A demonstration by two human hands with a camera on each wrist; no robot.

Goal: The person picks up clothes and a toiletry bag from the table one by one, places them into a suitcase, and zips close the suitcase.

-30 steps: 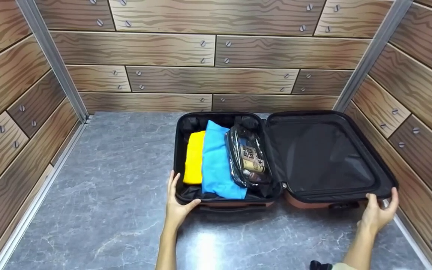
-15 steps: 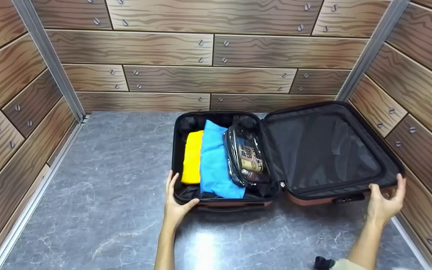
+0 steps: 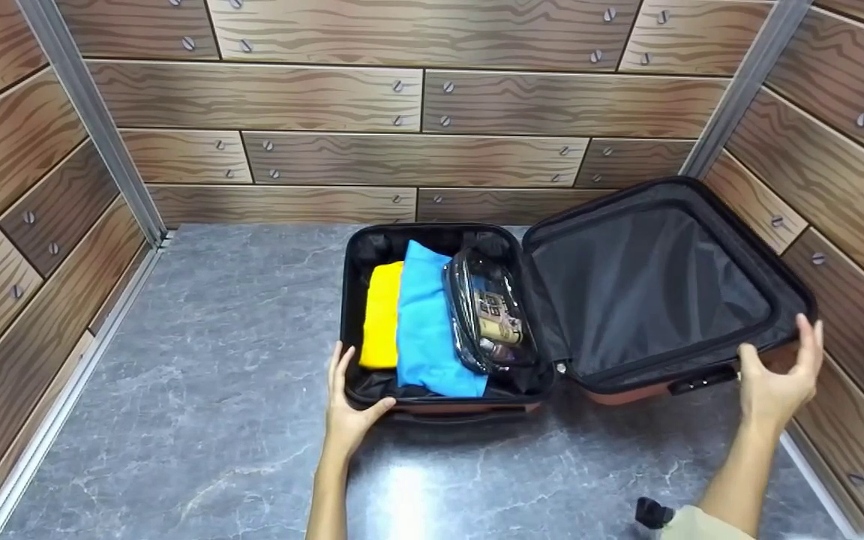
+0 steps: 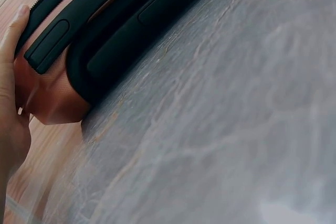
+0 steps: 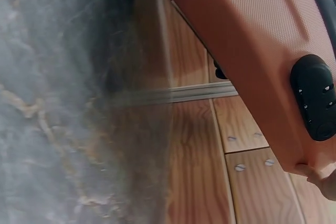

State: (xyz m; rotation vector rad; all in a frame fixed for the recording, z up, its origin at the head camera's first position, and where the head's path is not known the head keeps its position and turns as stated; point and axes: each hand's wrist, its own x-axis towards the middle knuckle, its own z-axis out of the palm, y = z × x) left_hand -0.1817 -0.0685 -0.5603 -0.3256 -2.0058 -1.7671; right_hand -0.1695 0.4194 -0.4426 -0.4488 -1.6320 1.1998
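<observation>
An orange-brown suitcase (image 3: 451,407) lies opened out, its black-lined base on the left and its lid (image 3: 649,300) tilted up on the right. My left hand (image 3: 348,426) holds the base's near left corner, thumb on the front rim and fingers along the side. At the lid's near right corner my right hand (image 3: 777,390) grips the edge beside the black combination lock (image 5: 315,98). Inside the base are a folded yellow cloth (image 3: 382,319), a folded blue cloth (image 3: 426,322) and a clear black-trimmed pouch (image 3: 464,322) of small items, which overlaps the blue cloth.
The suitcase stands on a grey marbled surface (image 3: 214,360). Wood-patterned panels (image 3: 327,97) wall in the back and both sides, with the right wall (image 3: 844,300) close to the lid. A black carry handle (image 4: 126,40) runs along the base's front.
My right hand has lifted the lid's outer edge off the surface, so it now slopes upward. The left hand stays at the base's corner.
</observation>
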